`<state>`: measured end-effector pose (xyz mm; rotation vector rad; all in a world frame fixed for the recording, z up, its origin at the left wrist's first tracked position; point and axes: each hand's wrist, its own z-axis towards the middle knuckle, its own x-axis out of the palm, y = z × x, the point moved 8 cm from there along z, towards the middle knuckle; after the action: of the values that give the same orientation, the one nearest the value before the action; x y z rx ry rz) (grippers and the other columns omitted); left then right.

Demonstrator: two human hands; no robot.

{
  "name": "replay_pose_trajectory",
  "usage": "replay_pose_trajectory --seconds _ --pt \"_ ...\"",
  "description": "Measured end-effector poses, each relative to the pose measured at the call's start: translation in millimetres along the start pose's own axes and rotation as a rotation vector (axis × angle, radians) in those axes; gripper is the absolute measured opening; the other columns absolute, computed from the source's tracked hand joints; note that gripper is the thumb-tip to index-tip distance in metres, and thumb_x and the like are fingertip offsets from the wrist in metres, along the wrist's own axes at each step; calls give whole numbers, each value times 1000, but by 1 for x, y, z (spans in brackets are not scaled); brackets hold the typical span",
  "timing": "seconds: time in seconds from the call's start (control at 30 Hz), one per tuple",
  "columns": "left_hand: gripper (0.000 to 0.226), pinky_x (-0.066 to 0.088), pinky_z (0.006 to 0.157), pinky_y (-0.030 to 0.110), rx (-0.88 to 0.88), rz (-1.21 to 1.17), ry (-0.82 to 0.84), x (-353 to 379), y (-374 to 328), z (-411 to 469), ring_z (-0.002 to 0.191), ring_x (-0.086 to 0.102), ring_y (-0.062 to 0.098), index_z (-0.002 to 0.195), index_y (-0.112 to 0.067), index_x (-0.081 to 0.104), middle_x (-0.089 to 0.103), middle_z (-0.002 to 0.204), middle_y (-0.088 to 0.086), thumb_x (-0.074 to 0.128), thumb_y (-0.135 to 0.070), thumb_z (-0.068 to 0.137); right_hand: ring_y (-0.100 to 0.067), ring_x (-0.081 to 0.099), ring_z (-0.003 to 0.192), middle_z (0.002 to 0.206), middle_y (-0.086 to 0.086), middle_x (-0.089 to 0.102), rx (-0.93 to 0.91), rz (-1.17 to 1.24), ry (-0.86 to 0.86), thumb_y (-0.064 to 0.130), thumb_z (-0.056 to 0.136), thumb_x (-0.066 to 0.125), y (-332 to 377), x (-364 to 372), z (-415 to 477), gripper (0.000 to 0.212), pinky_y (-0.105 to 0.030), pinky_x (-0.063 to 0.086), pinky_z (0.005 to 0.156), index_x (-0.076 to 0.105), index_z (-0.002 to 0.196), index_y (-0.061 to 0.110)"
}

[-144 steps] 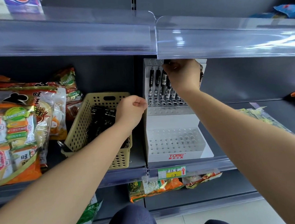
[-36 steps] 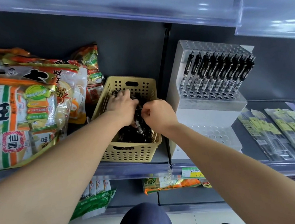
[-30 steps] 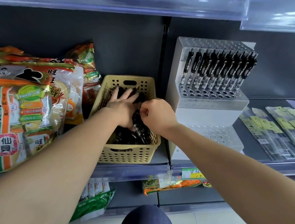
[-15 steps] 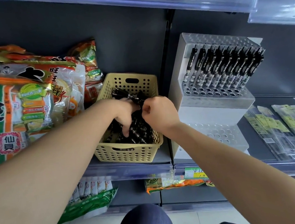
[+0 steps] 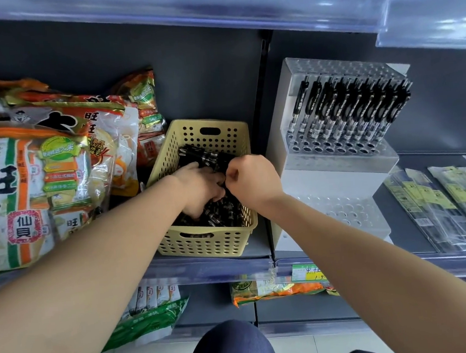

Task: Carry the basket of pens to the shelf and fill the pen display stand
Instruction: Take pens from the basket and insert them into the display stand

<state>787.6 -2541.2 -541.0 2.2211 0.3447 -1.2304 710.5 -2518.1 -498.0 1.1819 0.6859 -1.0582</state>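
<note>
Several pens [image 5: 220,215] are gripped by the left hand [image 5: 199,187] inside the basket [image 5: 204,245]; one is seemingly pinched by the fisted right hand [image 5: 253,180], for the pen display stand [image 5: 336,177] beside the basket.

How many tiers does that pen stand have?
2: the upper tier, at the back, holding a row of pens; the lower tier, in front, showing empty holes, partly hidden behind the right arm.
</note>
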Motion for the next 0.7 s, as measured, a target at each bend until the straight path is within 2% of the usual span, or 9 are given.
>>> replay_pose_trajectory --seconds 0.1,0.2,0.3,0.43,0.53,0.6,0.7 --pt "45 28 108 39 21 -42 -58 1 -1 -2 127 37 17 122 -26 52 43 134 -7 67 -29 80 -23 59 77 80 -4 68 3 6 6 12 80 52 0 1 0 17 -30 48 64 69 77 14" --pt "59 29 110 39 4 -98 -90 5 1 -3 130 38 18 134 -24 43 45 137 -4 67 -21 80 -23 58 78 79 -4 68 -3 14 6 10 79 53 1 0 -1 16 -27 44 63 69 76 14" --pt "71 22 115 44 -16 -97 -35 7 -4 1 138 28 21 143 -27 33 37 147 -2 65 -14 81 -23 58 78 80 -5 68 3 15 17 10 79 53 1 -1 -1 17 -29 47 65 69 77 13" --pt "55 22 112 47 23 -36 -30 8 -7 1 137 25 21 131 -32 47 37 144 -8 66 -18 82 -23 58 77 80 -5 68 -2 13 23 11 81 52 1 -2 -2 17 -31 50 66 69 79 13" --pt "32 31 103 42 43 -72 -75 12 -2 1 130 30 21 109 -29 56 41 138 -9 64 -15 81 -23 58 75 77 -4 68 -5 22 11 11 81 52 1 -3 -3 16 -31 50 65 68 76 13" --pt "31 34 101 40 42 -54 -74 13 -2 3 126 36 20 111 -28 57 44 136 -9 62 -15 83 -23 58 73 76 -4 67 -5 29 9 10 80 53 1 -3 -3 16 -31 50 65 67 75 13" --pt "36 37 101 40 62 3 -54 12 -7 6 130 35 22 120 -28 58 43 138 -8 61 -13 87 -23 57 72 74 -3 66 3 38 16 10 80 53 0 -3 -3 15 -30 48 63 67 74 13"
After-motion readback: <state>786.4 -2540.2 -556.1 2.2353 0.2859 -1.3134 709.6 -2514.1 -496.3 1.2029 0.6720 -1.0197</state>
